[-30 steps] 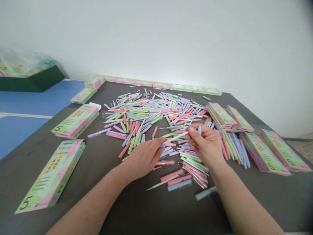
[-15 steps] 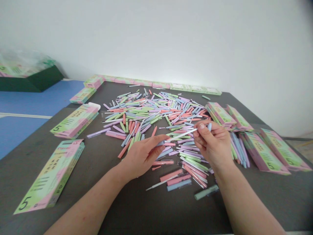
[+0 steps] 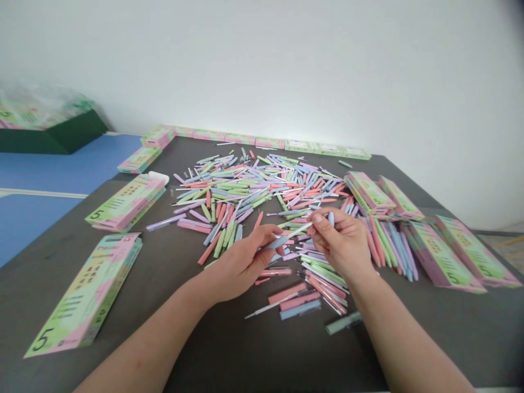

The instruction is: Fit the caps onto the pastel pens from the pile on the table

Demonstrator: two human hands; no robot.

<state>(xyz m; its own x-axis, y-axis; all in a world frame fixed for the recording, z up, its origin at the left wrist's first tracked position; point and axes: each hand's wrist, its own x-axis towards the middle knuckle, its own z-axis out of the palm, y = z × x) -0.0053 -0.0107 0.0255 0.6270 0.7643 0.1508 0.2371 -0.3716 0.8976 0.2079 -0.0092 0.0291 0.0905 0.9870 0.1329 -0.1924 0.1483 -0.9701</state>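
Observation:
My left hand (image 3: 239, 265) is closed around a light blue pen barrel (image 3: 279, 241), pinched between thumb and fingers. Out of the barrel's right end sticks a thin white pen refill (image 3: 301, 229). The thumb and index finger of my right hand (image 3: 344, 240) grip the refill's far end. A blue pen part (image 3: 331, 218) also pokes up from among the right fingers; its lower end is hidden. Below and behind both hands spreads a large heap of pastel pen parts (image 3: 241, 185) in green, pink, blue and purple.
Printed cartons (image 3: 84, 295) lie along the left side, and more cartons (image 3: 458, 254) stand on the right. A row of boxes (image 3: 270, 143) lines the back edge. Beside the right cartons lies a sorted row of pens (image 3: 395, 245). A dark green bin (image 3: 53, 134) sits at far left.
My right hand has moved left and slightly down toward my left hand. Less of the white refill shows between them, and more of the blue barrel is visible.

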